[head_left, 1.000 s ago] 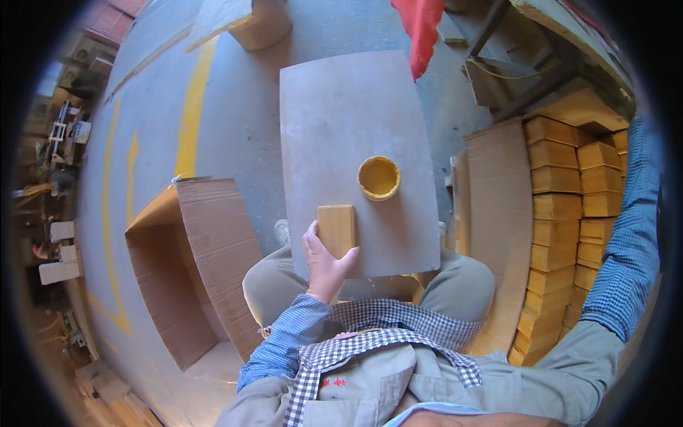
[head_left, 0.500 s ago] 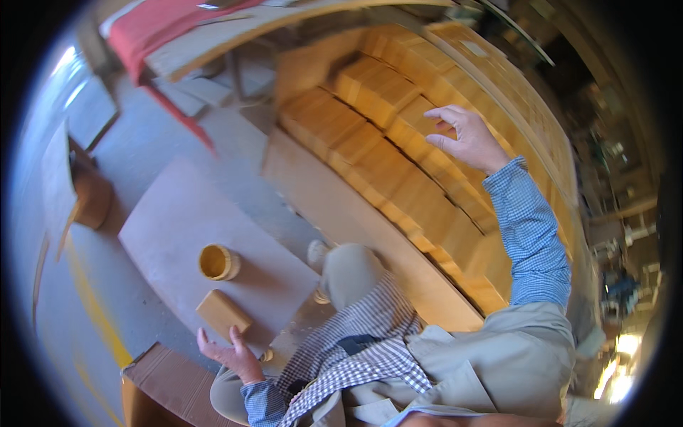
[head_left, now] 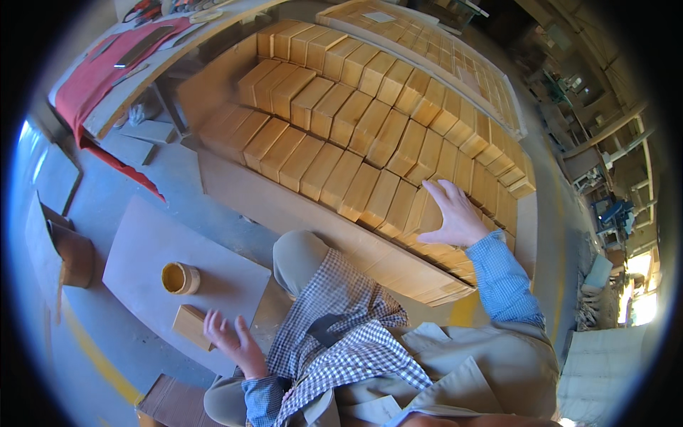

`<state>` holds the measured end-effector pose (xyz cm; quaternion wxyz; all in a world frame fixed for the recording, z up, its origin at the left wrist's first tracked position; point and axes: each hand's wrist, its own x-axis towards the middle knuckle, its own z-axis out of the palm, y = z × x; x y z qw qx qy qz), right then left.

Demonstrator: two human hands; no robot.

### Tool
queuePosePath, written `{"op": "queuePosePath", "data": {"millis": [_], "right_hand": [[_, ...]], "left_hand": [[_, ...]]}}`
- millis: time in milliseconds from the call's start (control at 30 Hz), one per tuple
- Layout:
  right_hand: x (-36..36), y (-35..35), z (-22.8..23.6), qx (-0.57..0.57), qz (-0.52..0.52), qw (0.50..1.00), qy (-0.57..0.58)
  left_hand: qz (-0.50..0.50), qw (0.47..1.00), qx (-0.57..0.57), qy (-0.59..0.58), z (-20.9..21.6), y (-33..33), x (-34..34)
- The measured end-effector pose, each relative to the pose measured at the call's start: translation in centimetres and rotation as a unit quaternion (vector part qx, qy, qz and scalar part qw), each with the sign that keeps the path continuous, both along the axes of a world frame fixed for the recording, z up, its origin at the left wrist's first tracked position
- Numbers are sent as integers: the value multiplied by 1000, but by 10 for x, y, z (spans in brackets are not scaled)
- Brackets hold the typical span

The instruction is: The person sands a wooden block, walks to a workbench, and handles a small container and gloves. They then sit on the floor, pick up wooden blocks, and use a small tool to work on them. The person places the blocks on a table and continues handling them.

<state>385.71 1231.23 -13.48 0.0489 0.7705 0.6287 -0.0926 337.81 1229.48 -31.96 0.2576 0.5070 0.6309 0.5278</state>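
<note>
My right hand [head_left: 457, 215] reaches over a cardboard box [head_left: 327, 224] filled with rows of yellowish wooden blocks [head_left: 340, 181]. Its thumb and fingers are spread apart around the end of one block in the near row; I cannot tell whether they touch it. On the left, my left hand [head_left: 238, 345] has its fingers apart, beside a single wooden block [head_left: 190, 326] that lies on a pale board [head_left: 139, 245]. An open tub [head_left: 186, 279] with yellow-brown residue inside stands on the board just beyond that block.
A table [head_left: 114, 114] with a red cloth [head_left: 114, 67] stands at the far left. Behind the open box lies another wide stack of blocks [head_left: 427, 46]. A cardboard box [head_left: 178, 402] sits at the lower left, and a brown cylinder [head_left: 77, 260] stands on the floor.
My right hand has come down and nearer, from above the rows to the near blocks. My left hand stays beside the single block. The view has shifted, showing more of the box.
</note>
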Motion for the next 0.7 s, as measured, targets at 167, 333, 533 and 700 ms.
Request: {"op": "queuePosePath", "data": {"millis": [167, 333, 533, 700], "right_hand": [[-33, -2, 18, 104, 100, 989, 26], [-110, -6, 19, 144, 320, 926, 141], [-218, 18, -69, -25, 411, 816, 406], [-280, -8, -137, -331, 125, 668, 654]], "left_hand": [[-202, 947, -101, -226, 33, -34, 52], [-379, 730, -218, -525, 58, -22, 93], [-210, 619, -278, -704, 49, -17, 67], [-42, 762, -216, -609, 23, -108, 0]]}}
